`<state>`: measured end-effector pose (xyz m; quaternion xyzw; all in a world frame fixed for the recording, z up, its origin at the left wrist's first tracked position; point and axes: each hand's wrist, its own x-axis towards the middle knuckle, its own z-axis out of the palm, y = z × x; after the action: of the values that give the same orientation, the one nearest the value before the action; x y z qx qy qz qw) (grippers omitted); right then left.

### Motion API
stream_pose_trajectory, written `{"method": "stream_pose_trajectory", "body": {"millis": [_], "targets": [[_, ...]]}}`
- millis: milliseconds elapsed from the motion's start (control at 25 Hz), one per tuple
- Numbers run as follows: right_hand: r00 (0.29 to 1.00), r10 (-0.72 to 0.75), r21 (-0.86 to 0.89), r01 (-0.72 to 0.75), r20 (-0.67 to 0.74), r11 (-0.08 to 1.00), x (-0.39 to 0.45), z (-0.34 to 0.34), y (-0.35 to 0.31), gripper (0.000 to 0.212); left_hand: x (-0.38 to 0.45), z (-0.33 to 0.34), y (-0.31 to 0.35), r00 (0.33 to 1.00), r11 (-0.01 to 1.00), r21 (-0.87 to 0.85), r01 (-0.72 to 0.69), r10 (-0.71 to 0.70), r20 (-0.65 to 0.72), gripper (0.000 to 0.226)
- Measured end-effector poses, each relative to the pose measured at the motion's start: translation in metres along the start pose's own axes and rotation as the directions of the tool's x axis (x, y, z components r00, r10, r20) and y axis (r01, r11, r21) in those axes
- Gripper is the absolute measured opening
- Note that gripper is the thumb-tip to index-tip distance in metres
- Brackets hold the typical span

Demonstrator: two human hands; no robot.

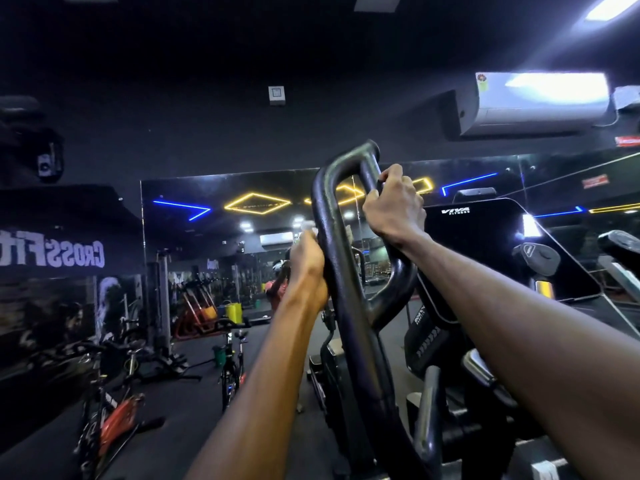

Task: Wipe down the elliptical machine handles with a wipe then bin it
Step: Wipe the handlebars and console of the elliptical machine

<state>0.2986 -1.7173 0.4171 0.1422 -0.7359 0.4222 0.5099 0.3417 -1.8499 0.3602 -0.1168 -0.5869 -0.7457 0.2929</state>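
Observation:
The black looped handle (337,237) of the elliptical machine rises in the middle of the view. My left hand (307,268) is pressed against the loop's left bar, closed on a small white wipe (309,227) that pokes out above the fingers. On the loop's right bar, near the top, my right hand (394,206) grips the handle. Both forearms reach up from the bottom of the frame.
The elliptical's dark console (485,244) stands to the right, behind the handle. A wall mirror (225,237) ahead reflects the gym. Exercise bikes (104,403) stand on the dark floor to the left. An air conditioner (540,102) hangs at the upper right.

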Motion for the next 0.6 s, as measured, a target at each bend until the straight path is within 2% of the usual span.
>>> {"method": "stream_pose_trajectory", "body": {"millis": [80, 160, 240, 320, 480, 600], "targets": [[1.0, -0.009, -0.009, 0.009, -0.003, 1.0, -0.002, -0.001, 0.001, 0.028, 0.003, 0.009, 0.02, 0.999, 0.999, 0.037, -0.028, 0.029, -0.037, 0.041], [1.0, -0.025, -0.021, 0.025, 0.004, 0.999, -0.005, -0.001, 0.004, 0.026, -0.006, 0.004, 0.012, 0.992, 0.969, 0.231, -0.086, 0.105, -0.068, 0.055], [0.999, -0.033, -0.031, 0.034, 0.014, 0.999, -0.008, -0.001, 0.007, 0.026, -0.029, -0.005, -0.004, 0.978, 0.875, 0.461, -0.144, 0.197, -0.068, 0.054], [1.0, -0.027, -0.039, 0.028, 0.015, 0.999, -0.008, -0.001, 0.007, 0.027, -0.04, 0.001, -0.003, 0.949, 0.785, 0.584, -0.206, 0.307, -0.078, 0.048], [0.999, -0.029, -0.06, 0.03, 0.012, 0.998, -0.011, -0.002, 0.005, 0.028, -0.023, 0.018, 0.019, 0.923, 0.732, 0.621, -0.28, 0.384, -0.037, 0.036], [0.999, -0.041, -0.077, 0.043, 0.017, 0.996, -0.014, -0.003, 0.008, 0.026, -0.058, 0.008, -0.02, 0.908, 0.652, 0.691, -0.313, 0.419, 0.016, 0.03]]}}
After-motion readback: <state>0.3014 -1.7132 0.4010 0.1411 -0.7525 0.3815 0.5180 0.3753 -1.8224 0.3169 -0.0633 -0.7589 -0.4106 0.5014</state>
